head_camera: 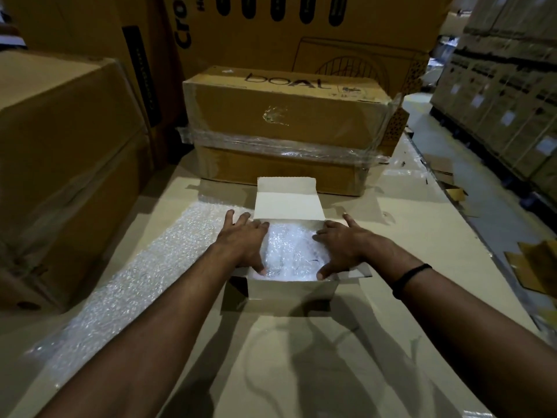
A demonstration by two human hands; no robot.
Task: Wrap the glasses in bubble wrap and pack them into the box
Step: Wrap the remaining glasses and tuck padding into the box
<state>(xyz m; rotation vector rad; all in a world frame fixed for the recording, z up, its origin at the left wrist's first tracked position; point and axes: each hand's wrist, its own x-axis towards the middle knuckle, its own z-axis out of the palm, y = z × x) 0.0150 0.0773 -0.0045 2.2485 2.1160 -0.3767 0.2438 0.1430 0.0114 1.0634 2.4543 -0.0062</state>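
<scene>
Bubble-wrapped and pale, the bundle (pixel 291 247) lies inside the small open box (pixel 292 289), directly between the two hands. The left hand (pixel 244 239) lies spread along the box's left wall, fingers straight and fanned, its thumb dipping inside onto the wrap. The right hand (pixel 340 245) mirrors it on the right wall, thumb tip down at the near right corner. Neither hand curls round anything; they are apart, with the bundle between them. The glasses cannot be made out through the wrap (only a few thin dark lines show near the right thumb). The box's lid flap (pixel 289 200) stands up just beyond the fingertips, plain and unprinted.

A loose sheet of bubble wrap (pixel 135 273) lies flat to the left of the left hand and passes under that forearm. A black band (pixel 411 276) circles the right wrist. Beyond the hands, past the flap, a taped brown carton (pixel 286 116) bears lettering that reads roughly "boAt", its last letter unclear. Behind it a larger carton (pixel 241 40) shows "Cro", the rest cut off by the frame's top edge. Far to the right of the right hand, stacked cartons (pixel 506 101) carry small white labels too blurred to read. Box and sheet rest on a cardboard surface (pixel 301 357).
</scene>
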